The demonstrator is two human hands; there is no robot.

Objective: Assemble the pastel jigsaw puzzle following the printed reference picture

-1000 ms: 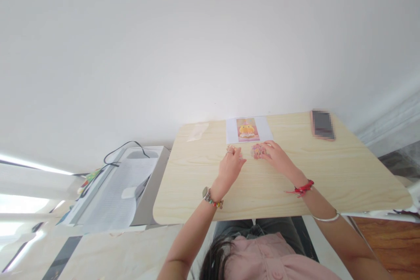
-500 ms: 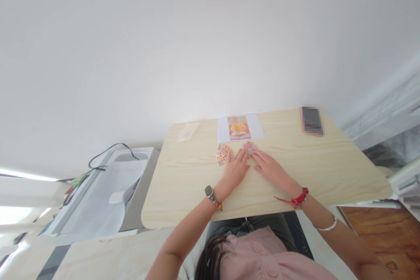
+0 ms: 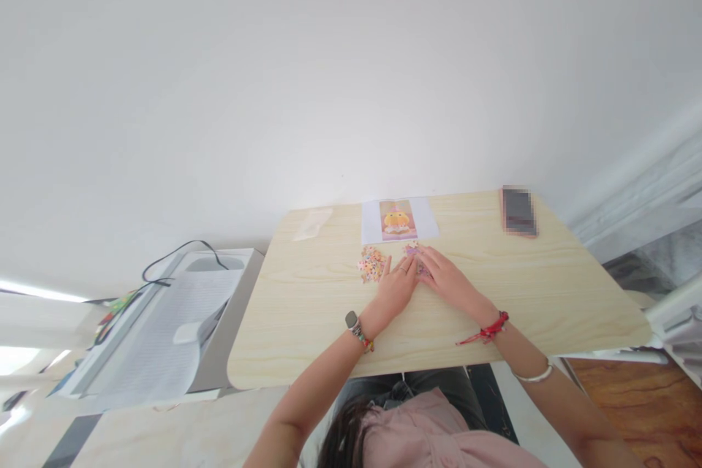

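Both hands lie flat, gripping nothing: left hand (image 3: 395,287) beside a puzzle-piece pile (image 3: 371,264), right hand (image 3: 445,279) touching another pile (image 3: 412,251)

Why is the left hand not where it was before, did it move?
Yes. The left hand slid toward the person, off the colourful pieces, which lay hidden under it a second ago below the picture card. It now lies open beside them.

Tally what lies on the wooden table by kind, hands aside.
Piles of small colourful pieces: 2
Printed picture sheet: 1
Phone: 1
Clear plastic bag: 1
Total: 5
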